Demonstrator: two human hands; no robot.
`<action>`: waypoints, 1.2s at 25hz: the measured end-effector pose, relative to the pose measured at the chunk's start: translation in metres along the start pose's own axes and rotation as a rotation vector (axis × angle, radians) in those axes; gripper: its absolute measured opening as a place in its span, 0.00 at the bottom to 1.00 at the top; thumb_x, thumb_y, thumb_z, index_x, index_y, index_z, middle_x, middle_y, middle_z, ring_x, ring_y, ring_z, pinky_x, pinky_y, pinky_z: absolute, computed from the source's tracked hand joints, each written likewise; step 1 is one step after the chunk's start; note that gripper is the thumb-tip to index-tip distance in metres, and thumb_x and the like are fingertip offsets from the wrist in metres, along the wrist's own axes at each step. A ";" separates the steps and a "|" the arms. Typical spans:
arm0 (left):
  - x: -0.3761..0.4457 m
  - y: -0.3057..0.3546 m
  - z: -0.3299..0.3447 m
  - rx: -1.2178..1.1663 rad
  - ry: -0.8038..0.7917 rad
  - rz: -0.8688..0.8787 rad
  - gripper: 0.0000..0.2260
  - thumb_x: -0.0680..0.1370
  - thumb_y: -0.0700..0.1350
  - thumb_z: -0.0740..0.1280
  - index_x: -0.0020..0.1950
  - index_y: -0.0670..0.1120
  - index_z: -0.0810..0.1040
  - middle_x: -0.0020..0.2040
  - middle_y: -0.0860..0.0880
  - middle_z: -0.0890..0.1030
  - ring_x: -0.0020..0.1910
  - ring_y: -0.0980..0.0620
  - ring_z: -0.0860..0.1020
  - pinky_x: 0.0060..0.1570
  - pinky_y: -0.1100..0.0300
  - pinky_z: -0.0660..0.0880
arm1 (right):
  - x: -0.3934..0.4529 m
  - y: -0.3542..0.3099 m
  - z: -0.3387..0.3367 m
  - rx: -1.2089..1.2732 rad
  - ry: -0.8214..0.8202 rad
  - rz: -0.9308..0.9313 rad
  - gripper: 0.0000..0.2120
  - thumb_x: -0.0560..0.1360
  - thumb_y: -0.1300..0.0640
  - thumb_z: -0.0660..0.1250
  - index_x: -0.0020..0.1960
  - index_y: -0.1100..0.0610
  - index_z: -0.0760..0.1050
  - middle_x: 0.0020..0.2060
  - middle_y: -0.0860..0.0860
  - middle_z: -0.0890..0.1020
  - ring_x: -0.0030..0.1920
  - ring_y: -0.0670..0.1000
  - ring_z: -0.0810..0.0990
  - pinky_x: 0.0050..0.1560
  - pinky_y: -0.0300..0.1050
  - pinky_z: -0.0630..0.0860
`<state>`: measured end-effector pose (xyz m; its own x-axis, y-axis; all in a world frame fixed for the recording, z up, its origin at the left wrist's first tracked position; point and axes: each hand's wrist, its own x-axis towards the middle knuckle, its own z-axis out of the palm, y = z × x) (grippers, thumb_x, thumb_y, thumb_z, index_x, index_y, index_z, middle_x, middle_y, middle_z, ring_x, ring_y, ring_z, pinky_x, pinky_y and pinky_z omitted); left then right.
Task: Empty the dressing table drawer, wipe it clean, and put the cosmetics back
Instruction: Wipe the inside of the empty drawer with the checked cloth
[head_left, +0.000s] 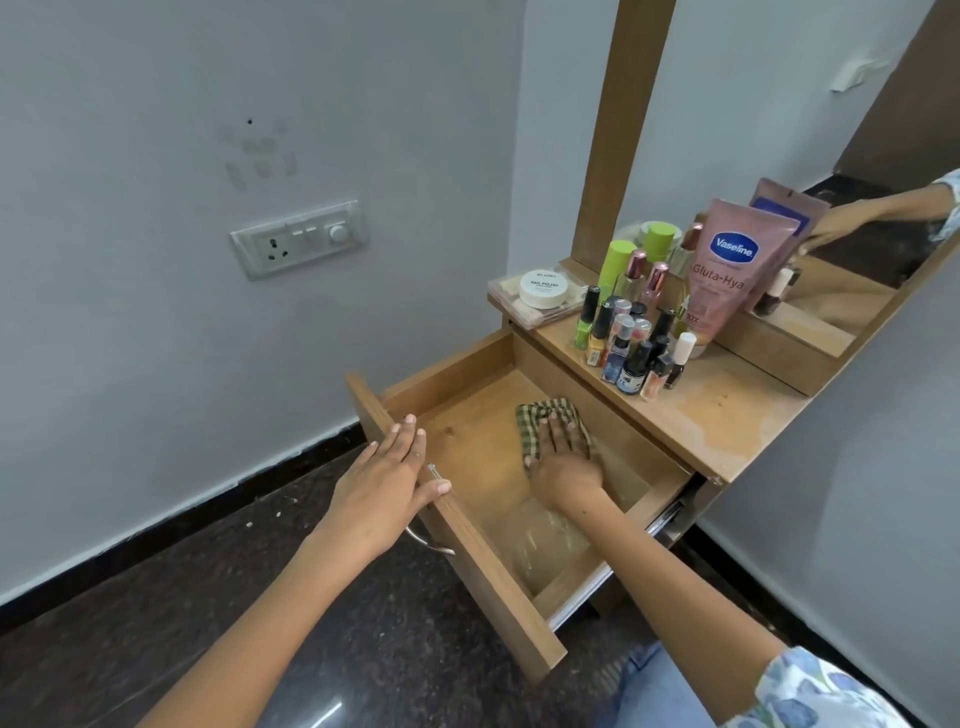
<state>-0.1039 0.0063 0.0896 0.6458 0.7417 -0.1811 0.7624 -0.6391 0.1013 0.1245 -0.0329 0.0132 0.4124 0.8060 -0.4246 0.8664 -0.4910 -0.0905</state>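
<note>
two hands work: right hand (563, 457) spread flat, pressing the soft, light cloth (545, 415) in the drawer (467, 551); left hand (387, 478), fingers straight, steadies its front.

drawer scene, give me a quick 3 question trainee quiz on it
1. True or false: the drawer still holds nail polish bottles.
2. What does the right hand press on? A) checked cloth B) Vaseline tube C) drawer handle
3. Where does the left hand rest?

Key:
1. False; the nail polish bottles stand on the tabletop.
2. A, the checked cloth.
3. On the drawer's front edge, fingers straight.
</note>
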 end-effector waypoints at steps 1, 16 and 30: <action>-0.002 -0.002 0.002 -0.005 0.007 0.002 0.33 0.79 0.61 0.48 0.77 0.44 0.43 0.77 0.48 0.40 0.76 0.53 0.42 0.74 0.57 0.45 | -0.004 -0.003 0.002 -0.010 -0.012 0.014 0.29 0.83 0.50 0.44 0.76 0.56 0.32 0.76 0.51 0.33 0.76 0.55 0.34 0.76 0.57 0.44; -0.005 -0.007 0.010 0.011 0.076 0.032 0.48 0.60 0.69 0.23 0.75 0.47 0.39 0.73 0.51 0.34 0.70 0.57 0.35 0.67 0.62 0.38 | 0.063 -0.038 -0.033 -0.065 0.015 -0.169 0.28 0.83 0.48 0.43 0.77 0.58 0.38 0.77 0.54 0.37 0.77 0.53 0.38 0.75 0.52 0.39; -0.007 -0.002 0.004 0.029 0.010 0.011 0.44 0.65 0.68 0.29 0.76 0.46 0.38 0.73 0.51 0.33 0.75 0.54 0.39 0.73 0.59 0.42 | 0.025 -0.008 -0.013 -0.019 0.093 -0.191 0.28 0.83 0.49 0.45 0.78 0.58 0.40 0.78 0.53 0.40 0.77 0.51 0.39 0.75 0.50 0.41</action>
<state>-0.1103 0.0019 0.0870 0.6543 0.7367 -0.1707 0.7541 -0.6525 0.0745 0.1313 -0.0041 0.0154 0.2633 0.9114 -0.3163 0.9363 -0.3203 -0.1437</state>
